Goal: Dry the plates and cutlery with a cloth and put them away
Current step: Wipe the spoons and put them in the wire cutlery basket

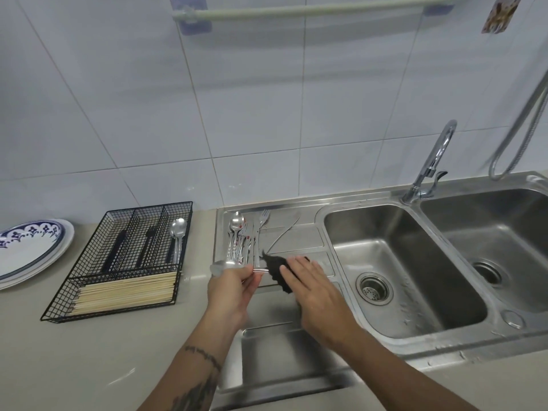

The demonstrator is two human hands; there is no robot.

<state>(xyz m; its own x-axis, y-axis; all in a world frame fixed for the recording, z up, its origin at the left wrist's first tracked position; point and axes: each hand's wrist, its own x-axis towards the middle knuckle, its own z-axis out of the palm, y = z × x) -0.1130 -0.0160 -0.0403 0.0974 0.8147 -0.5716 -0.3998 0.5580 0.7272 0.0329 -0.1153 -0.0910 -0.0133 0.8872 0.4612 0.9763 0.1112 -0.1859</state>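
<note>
A double steel sink (385, 330) fills the right of the scene, and its ribbed drainboard (296, 241) runs left from the basins; that slope is why the wet cutlery lies there, so drips run back toward the drain. On the counter at the far left, well apart from the sink, a stack of plates (29, 250) with a blue-patterned rim sits flat and looks already dealt with, though its left part is cut off by the frame. Between plates and drainboard stands a black wire cutlery tray (118, 262), just beside the drainboard so each dried piece needs only a short carry; one spoon (178, 232) lies in its right compartment, dark-handled pieces fill the other long slots, and chopsticks (124, 292) lie across the near section.

On the far part of the drainboard a pile of spoons and forks (241, 238) waits undried.

Over the near drainboard the left hand (231, 289) pinches a spoon's (228, 266) neck between thumb and fingers, bowl pointing left, which leaves the handle free. The right hand (314, 289) lies fingers together over a dark cloth (277, 269), pressing it around the handle end to wipe it; whether the thumb closes underneath I cannot tell.
</note>
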